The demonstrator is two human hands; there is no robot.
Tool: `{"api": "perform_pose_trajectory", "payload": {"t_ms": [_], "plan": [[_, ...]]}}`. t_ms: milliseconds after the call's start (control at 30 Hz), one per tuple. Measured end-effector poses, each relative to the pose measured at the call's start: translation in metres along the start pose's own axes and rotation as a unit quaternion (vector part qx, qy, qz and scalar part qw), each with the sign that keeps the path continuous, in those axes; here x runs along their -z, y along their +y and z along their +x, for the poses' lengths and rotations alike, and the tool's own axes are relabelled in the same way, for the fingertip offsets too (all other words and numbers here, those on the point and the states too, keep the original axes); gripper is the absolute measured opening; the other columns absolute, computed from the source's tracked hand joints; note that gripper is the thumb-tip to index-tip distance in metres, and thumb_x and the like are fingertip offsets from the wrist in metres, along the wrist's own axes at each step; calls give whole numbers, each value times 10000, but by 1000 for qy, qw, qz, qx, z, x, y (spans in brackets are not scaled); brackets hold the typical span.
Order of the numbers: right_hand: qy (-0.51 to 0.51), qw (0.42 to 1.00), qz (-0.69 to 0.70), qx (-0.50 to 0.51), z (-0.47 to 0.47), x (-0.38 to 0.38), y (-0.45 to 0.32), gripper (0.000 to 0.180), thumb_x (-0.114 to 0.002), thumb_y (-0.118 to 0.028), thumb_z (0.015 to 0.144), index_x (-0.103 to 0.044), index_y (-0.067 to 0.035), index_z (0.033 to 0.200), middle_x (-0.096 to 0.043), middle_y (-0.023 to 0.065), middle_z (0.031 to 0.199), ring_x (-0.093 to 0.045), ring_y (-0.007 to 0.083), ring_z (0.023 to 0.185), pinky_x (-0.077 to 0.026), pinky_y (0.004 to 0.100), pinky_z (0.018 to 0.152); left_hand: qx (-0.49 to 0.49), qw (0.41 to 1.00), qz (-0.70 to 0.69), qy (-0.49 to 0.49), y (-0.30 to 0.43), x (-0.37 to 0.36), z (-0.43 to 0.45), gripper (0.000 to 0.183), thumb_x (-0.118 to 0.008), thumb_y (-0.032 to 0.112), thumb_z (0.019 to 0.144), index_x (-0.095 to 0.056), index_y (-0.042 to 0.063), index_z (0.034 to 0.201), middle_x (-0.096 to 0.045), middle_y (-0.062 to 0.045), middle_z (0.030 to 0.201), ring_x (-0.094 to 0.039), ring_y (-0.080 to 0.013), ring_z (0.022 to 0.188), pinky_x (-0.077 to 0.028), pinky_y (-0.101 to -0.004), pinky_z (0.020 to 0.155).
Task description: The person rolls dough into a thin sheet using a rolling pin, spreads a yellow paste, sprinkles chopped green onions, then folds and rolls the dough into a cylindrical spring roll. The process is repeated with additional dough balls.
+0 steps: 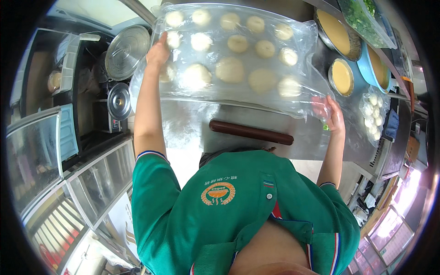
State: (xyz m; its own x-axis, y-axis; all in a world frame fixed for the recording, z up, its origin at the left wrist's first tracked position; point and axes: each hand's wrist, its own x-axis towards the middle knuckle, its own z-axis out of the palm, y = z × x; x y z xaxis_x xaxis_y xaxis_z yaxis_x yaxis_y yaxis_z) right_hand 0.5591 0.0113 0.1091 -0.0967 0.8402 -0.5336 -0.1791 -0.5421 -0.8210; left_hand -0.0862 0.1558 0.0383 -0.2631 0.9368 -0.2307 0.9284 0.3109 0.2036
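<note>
A clear plastic sheet (213,91) lies over several rounds of pale dough (237,43) set out in rows on a tray. The tray's near rim (240,105) shows through the film. My left hand (158,51) grips the sheet at its left side, beside the leftmost dough rounds. At the near right corner, my right hand (334,115) holds the loose edge, some fingers seen through the plastic. Between the tray and my body, a dark brown rolling pin (251,132) rests on the metal worktop (185,123).
To the right stand a metal bowl (341,77) and a blue basin (380,68) of yellow batter, and a bag of white balls (373,115). A tub of chopped greens (367,22) sits at far right. Round metal lids (127,51) are at left, above glass-fronted cabinets (99,185).
</note>
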Motion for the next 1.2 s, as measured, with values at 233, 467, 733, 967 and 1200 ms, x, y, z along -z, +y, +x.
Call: {"api": "perform_pose_trajectory", "payload": {"t_ms": [233, 467, 733, 967, 1200], "plan": [[-99, 992, 79, 13, 97, -39, -77, 522, -482, -416, 1065, -558, -3, 1374, -595, 205, 1407, -564, 303, 1313, -390, 445, 1161, -21, 972, -214, 96, -35, -43, 8, 854, -575, 154, 865, -190, 212, 1626, -636, -241, 1327, -634, -395, 1192, -465, -470, 1050], [-20, 967, -162, 193, 236, -156, -108, 701, -413, -588, 1040, -373, -135, 1573, -416, 131, 1595, -375, 300, 1480, -257, 472, 1213, -52, 971, -167, 163, 13, 31, -61, 517, -641, 253, 924, -570, 135, 1423, -707, -183, 1197, -700, -363, 1045, -556, -447, 896], [82, 666, -663, 333, 251, -151, -30, 691, -585, -495, 982, -446, -94, 1527, -366, 224, 1595, -321, 390, 1489, -287, 468, 1201, -164, 986, 1, -13, 3, -2, -109, 381, -701, 306, 933, -683, 110, 1259, -692, -113, 1258, -707, -311, 1017, -552, -403, 839], [51, 625, -611, 483, 37, -98, 43, 393, -720, -324, 896, -629, -78, 1189, -608, 154, 1219, -566, 365, 1128, -480, 463, 933, 110, 956, -114, 248, -53, -18, -182, 394, -684, 410, 958, -677, 18, 1003, -704, -174, 884, -680, -375, 773, -528, -457, 715], [-28, 537, -729, 424, 15, -58, 107, 173, -733, -271, 778, -637, -142, 845, -587, 36, 915, -576, 235, 915, -438, 389, 843, 236, 740, -621, -105, -61, -80, -183, 470, -472, 391, 1081, -600, 29, 810, -610, -57, 640, -481, -135, 455, -366, -282, 406]]}}
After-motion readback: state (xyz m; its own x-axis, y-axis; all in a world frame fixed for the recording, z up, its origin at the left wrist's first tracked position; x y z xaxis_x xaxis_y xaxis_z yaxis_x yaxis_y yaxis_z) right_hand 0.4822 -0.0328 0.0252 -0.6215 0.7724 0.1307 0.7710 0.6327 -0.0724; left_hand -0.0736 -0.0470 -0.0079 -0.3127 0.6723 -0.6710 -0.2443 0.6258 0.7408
